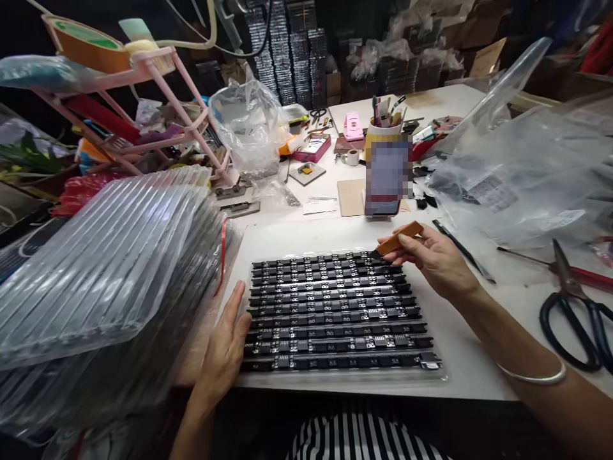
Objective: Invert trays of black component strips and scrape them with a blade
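A clear plastic tray (pixel 443 372) lies on the white table in front of me, filled with several rows of black circuit strips (pixel 335 313). My left hand (pixel 228 342) rests along the tray's left edge, its fingers stretched out and holding nothing. Pinched in my right hand (pixel 428 255) is a brown brush-like tool (pixel 402 239). Its dark tip touches or hovers just over the right end of the farthest strips; which of the two cannot be told.
Stacked clear trays (pixel 105 255) rise at the left below a pink rack (pixel 191 131). Scissors (pixel 572 306) and a thin black strip (pixel 462 249) lie at the right near plastic bags (pixel 531 172). A phone (pixel 383 182) stands behind the tray.
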Motion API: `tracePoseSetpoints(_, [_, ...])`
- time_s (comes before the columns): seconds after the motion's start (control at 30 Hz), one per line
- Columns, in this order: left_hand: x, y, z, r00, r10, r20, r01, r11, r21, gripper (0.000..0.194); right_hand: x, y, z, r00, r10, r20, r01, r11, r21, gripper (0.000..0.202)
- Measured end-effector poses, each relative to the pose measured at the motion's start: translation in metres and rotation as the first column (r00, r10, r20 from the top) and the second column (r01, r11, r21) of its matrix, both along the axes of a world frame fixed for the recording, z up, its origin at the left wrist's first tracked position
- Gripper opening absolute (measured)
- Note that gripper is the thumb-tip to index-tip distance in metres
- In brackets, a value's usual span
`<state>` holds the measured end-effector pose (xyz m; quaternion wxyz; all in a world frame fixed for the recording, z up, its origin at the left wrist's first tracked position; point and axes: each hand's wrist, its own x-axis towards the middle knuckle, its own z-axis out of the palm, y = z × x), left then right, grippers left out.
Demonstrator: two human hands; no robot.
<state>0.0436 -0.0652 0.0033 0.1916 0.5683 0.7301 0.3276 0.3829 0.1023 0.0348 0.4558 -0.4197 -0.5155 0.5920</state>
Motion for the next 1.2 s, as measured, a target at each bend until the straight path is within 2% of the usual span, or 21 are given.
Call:
tracePoseSetpoints(0.1, [0.004, 0.001, -0.001, 0.973, 0.114, 0.201, -0.131, 0.989, 0.07, 0.052, -0.007, -0.002, -0.007, 0.993, 0.06, 0.103, -0.06, 0.998, -0.011, 0.034])
tracePoseSetpoints(0.2, [0.006, 0.0, -0.003, 0.946, 0.121, 0.302, -0.16, 0.981, 0.107, 0.049, -0.009, -0.002, -0.011, 0.986, 0.077, 0.151, -0.078, 0.997, -0.001, 0.033])
tracePoseSetpoints(0.63, [0.007, -0.005, -0.006, 0.932, 0.048, 0.358, -0.101, 0.986, 0.13, 0.049, -0.002, -0.001, -0.018, 0.977, 0.069, 0.2, -0.07, 0.998, -0.002, 0.033])
tracePoseSetpoints(0.93, [0.008, -0.005, 0.003, 0.991, -0.004, 0.135, -0.017, 0.988, 0.152, 0.041, -0.003, -0.003, -0.013, 0.971, 0.07, 0.231, -0.072, 0.997, 0.002, 0.036])
tracePoseSetpoints(1.1, [0.009, -0.007, 0.008, 0.971, -0.224, -0.083, 0.222, 0.975, -0.024, 0.045, -0.003, -0.003, -0.014, 0.976, 0.063, 0.207, -0.061, 0.998, -0.017, 0.036])
tracePoseSetpoints(1.2, [0.009, -0.008, 0.01, 0.944, -0.296, -0.145, 0.288, 0.955, -0.076, 0.049, -0.003, -0.003, -0.011, 0.99, 0.028, 0.14, -0.022, 0.999, -0.045, 0.035])
